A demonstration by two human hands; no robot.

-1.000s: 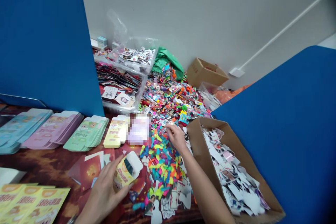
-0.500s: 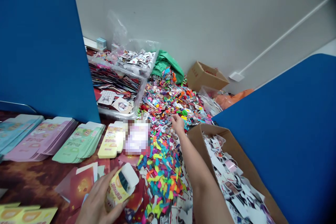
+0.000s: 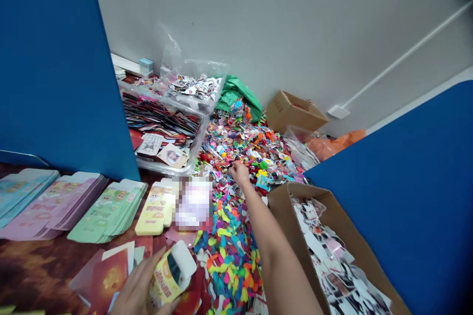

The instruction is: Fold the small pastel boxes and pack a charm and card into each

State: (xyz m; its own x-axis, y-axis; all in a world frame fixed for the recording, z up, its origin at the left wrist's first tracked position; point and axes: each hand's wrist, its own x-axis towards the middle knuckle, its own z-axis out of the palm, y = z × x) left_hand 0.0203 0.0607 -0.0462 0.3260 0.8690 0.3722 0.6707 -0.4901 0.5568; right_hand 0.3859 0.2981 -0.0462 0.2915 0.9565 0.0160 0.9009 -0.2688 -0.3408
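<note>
My left hand [image 3: 138,283] is wrapped round a small yellow printed box [image 3: 166,275], whose white flap stands open at the top; something dark shows inside. Farther off, my right hand [image 3: 240,173] is closed at the near part of a heap of small colourful trinkets [image 3: 244,142]; anything between its fingertips is too small to name. Bright balloons [image 3: 229,251] lie spread below that hand, beside my right forearm.
Stacks of blue, purple, green [image 3: 109,209] and yellow [image 3: 155,206] flat boxes line the left. Behind them stand clear bins [image 3: 170,170] of cards and stickers. A cardboard box [image 3: 354,236] of cut pictures is at right, between blue partitions [image 3: 406,167].
My right hand has moved a little left over the trinkets, and its fingers are bent downward. My left hand still holds the yellow box. The view has shifted slightly.
</note>
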